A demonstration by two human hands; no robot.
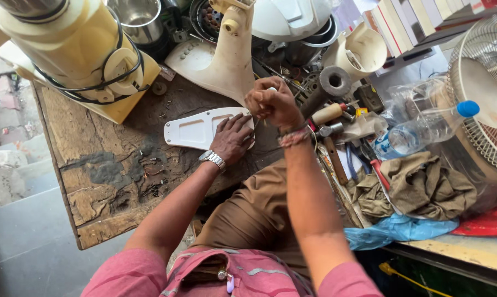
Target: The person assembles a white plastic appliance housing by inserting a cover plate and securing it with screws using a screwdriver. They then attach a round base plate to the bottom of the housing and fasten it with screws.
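Head view: 1 flat white plastic cover [196,129] lies on the rough, worn wooden worktop [102,170]. The left hand [232,137] presses flat on it, fingers spread. The right hand [273,102] is a closed fist around 1 thin tool, just above the cover's edge.

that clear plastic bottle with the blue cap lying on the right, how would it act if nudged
The bottle lies on its side, so it would probably roll, though the clutter beside it may stop it quickly. Its thin clear walls suggest it is light and would dent under a squeeze. How much liquid it holds cannot be told.
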